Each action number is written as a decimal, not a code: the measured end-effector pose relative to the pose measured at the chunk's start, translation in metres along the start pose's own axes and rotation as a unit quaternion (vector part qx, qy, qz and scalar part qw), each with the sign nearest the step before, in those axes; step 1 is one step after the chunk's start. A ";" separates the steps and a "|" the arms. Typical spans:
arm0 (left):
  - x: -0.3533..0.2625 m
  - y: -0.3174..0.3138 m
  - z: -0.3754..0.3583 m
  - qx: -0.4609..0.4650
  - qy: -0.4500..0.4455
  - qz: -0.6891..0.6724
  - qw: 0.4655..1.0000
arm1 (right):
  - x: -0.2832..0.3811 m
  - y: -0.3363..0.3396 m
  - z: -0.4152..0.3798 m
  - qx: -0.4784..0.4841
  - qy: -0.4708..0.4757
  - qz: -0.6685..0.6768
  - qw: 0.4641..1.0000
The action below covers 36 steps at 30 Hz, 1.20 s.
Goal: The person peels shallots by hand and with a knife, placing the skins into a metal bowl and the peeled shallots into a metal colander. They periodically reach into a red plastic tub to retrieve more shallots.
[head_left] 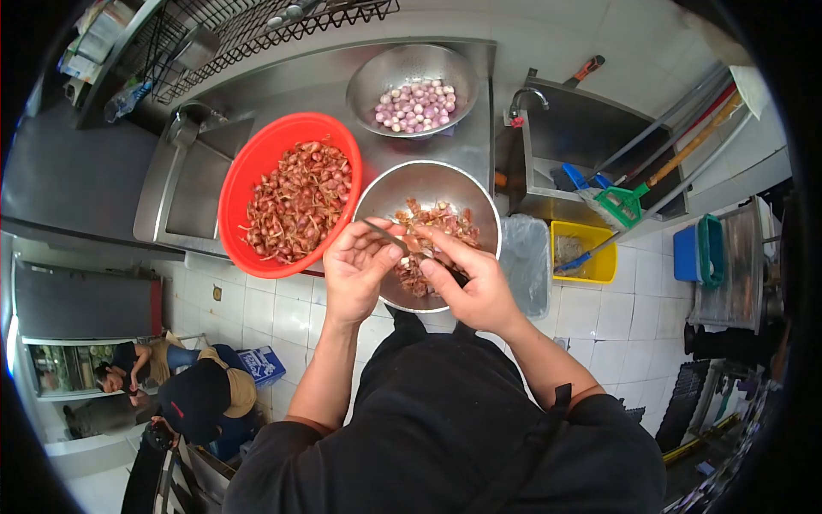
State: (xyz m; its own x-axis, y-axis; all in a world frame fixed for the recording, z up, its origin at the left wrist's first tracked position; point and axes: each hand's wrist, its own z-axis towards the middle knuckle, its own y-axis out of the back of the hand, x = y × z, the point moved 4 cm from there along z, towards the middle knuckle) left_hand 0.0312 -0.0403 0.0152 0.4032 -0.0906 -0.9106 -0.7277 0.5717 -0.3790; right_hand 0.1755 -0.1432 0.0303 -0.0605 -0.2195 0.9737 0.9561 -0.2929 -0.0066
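Note:
Both my hands meet over a steel bowl (pixel 490 210) that holds reddish-brown shallot skins (pixel 454 224). My right hand (pixel 475 287) is closed on a small knife (pixel 378 230). Its dark handle shows under the palm, and its thin blade slants up and left across the fingers of my left hand (pixel 360 265). Those fingers are curled in a pinch around a small shallot (pixel 416 245), partly hidden between the fingertips. Left of the bowl stands a red plastic basin (pixel 233 201) full of unpeeled shallots (pixel 295 201). Peeled shallots (pixel 417 104) lie in a steel colander (pixel 364 86) behind.
A steel sink (pixel 193 193) is at the left and another with a tap (pixel 527 96) at the right. A clear plastic bin (pixel 524 265) and yellow tub (pixel 591 272) stand right of the bowl. Brooms lean nearby. Other people (pixel 193 398) are at lower left.

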 end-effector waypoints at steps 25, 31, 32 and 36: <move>0.009 0.098 0.057 0.039 0.119 -0.210 0.970 | -0.042 -0.086 0.038 -0.205 -0.117 0.137 0.962; -0.031 0.094 0.153 0.057 -0.153 0.060 0.985 | -0.109 -0.075 0.014 -0.309 -0.227 -0.046 0.922; -0.025 0.092 0.184 0.046 -0.200 0.094 0.974 | -0.112 -0.075 0.011 -0.311 -0.226 -0.048 0.922; -0.005 0.104 0.237 0.080 -0.150 0.358 0.918 | -0.120 -0.078 -0.005 -0.326 -0.276 -0.134 0.894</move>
State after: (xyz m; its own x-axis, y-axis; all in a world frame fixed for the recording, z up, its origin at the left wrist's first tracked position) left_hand 0.0852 0.2123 0.0193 0.0041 0.5701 -0.8216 -0.7847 0.5112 0.3507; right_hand 0.1071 -0.0983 -0.0871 0.0603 0.3797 0.9232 0.5472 -0.7860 0.2875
